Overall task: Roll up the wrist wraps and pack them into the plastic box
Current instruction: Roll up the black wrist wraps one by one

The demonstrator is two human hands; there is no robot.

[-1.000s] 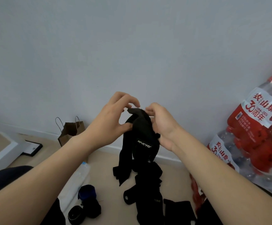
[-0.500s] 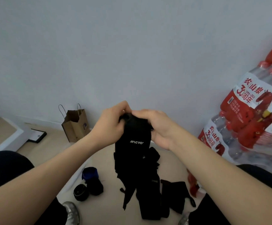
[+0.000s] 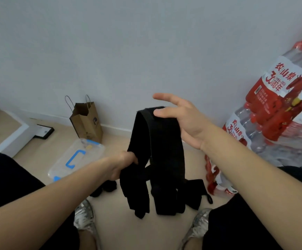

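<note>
You have the wrist wrap (image 3: 162,152) off the floor, folded over your right hand (image 3: 188,121) so both tails hang straight down; hung like that, the cloth pulls flat and you can find an end to start the roll. The right grip looks like a light pinch: the thumb lies across the top of the fold, seemingly against fingers hidden behind the cloth, and the forefinger is spread clear above. Below and to the left of that grip, your left hand (image 3: 123,165) is closed in a fist round the nearer tail, probably gathering it. The right forearm reaches up and forward, the left lower and flatter. The plastic box (image 3: 78,156) lies on the floor beyond the left grip, lid on.
</note>
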